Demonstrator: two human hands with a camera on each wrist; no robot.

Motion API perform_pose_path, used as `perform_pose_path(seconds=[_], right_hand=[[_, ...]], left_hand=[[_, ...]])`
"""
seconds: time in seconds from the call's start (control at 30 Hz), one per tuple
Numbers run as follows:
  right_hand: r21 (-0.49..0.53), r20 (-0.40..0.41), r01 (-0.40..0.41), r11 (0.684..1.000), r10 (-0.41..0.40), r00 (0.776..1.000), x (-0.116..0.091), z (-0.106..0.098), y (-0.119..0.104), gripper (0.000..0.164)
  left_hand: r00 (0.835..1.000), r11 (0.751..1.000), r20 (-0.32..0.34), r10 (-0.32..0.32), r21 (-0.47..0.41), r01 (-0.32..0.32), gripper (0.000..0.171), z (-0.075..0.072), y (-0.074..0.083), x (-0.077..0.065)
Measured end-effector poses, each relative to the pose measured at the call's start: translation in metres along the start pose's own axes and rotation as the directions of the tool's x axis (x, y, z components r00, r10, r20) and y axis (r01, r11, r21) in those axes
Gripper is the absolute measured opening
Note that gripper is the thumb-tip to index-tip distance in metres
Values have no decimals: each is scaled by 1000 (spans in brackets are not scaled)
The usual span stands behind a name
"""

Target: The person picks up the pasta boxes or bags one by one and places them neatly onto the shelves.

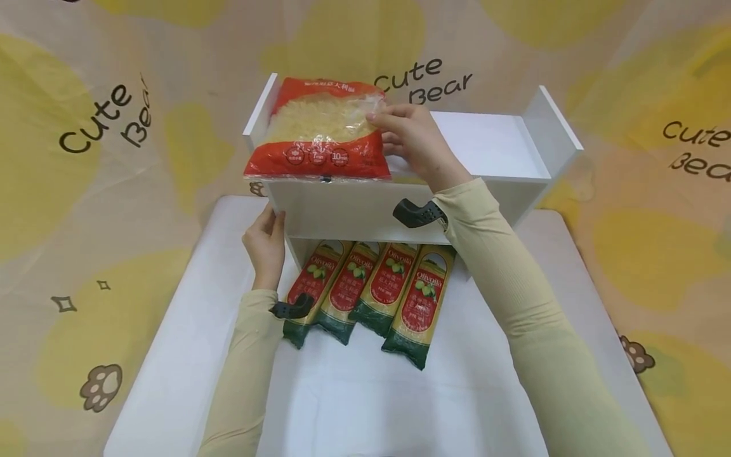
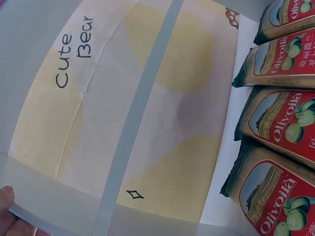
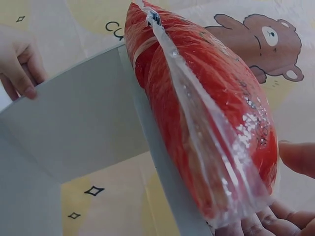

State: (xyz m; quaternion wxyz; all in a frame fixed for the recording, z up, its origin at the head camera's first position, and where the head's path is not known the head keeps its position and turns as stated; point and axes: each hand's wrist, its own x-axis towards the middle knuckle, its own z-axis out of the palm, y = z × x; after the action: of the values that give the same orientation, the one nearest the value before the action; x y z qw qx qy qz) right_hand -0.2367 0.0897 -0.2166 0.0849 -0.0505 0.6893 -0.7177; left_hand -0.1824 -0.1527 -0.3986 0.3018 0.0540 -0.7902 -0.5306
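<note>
A red bag of pasta [image 1: 320, 158] with a clear window lies on the top board at the left end of a white shelf [image 1: 491, 143], its front edge jutting past the board. My right hand [image 1: 414, 136] holds the bag's right edge; in the right wrist view the thumb [image 3: 298, 158] is at one side and the fingers [image 3: 275, 221] are by the bag's lower corner. My left hand [image 1: 267, 244] grips the shelf's left side panel below the bag, and its fingertips [image 2: 6, 196] show at the corner of the left wrist view.
Several Olivoilà pasta packs [image 1: 419, 304] lean side by side in the shelf's lower compartment, their green ends reaching out onto the white table [image 1: 354, 406]. Behind hangs a yellow patterned cloth [image 1: 188, 114]. The shelf's right side panel [image 1: 551, 133] stands up at the far end.
</note>
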Motion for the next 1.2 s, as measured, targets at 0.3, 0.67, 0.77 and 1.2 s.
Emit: perform_pose_path(seconds=[0.3,0.67,0.77,1.2], right_hand=[[-32,-14,75,997,-76,997,-14,-11,2,26],[-70,-51,98,993,-102,993,-37,-27,5,33],[-62,-65,109,992,-113,991,-45,-32,7,36],[4,-75,211,978,-210,975,-72,-52,23,24]], left_hand=[[1000,1000,-8,6,-6,-6,31,-1,-1,2],[1000,1000,-11,12,-15,-12,31,-1,-1,1],[1000,1000,-9,15,-17,-15,31,0,-1,2],[1000,1000,7,-14,-13,14,32,2,-2,0]])
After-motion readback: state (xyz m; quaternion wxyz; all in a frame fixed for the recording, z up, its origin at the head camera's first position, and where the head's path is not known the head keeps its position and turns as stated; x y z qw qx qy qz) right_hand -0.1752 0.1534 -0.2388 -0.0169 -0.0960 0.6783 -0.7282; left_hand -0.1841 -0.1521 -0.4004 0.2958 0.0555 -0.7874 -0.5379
